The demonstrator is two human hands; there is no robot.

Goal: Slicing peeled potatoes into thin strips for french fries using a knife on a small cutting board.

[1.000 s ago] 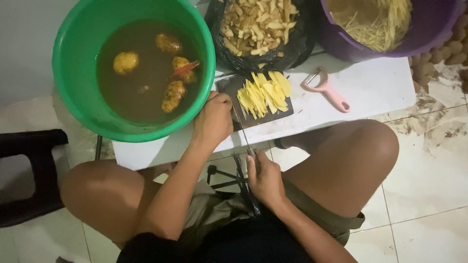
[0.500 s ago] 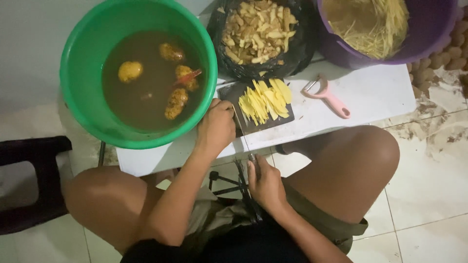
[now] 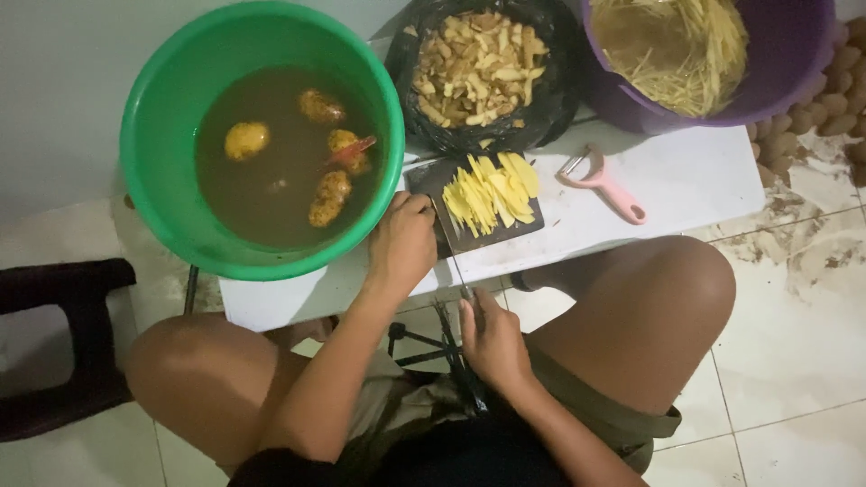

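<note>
Here the yellow potato slices are lying fanned on a dark cutting board at upper centre of the frame, on the white table. The left hand is curling closed at the board's left edge, apparently steadying a piece; the right hand is gripping a knife by its handle, blade reaching up to the board. Slicing seems to be in hand, calling for careful blade placement beside the fingers. A pink peeler is lying just right.

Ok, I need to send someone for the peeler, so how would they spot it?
Find the small white table with the green basin at one end. Past the dark cutting board with yellow slices, the peeler lies flat on bare tabletop. It is the only pink thing there, with a metal blade head.
</note>
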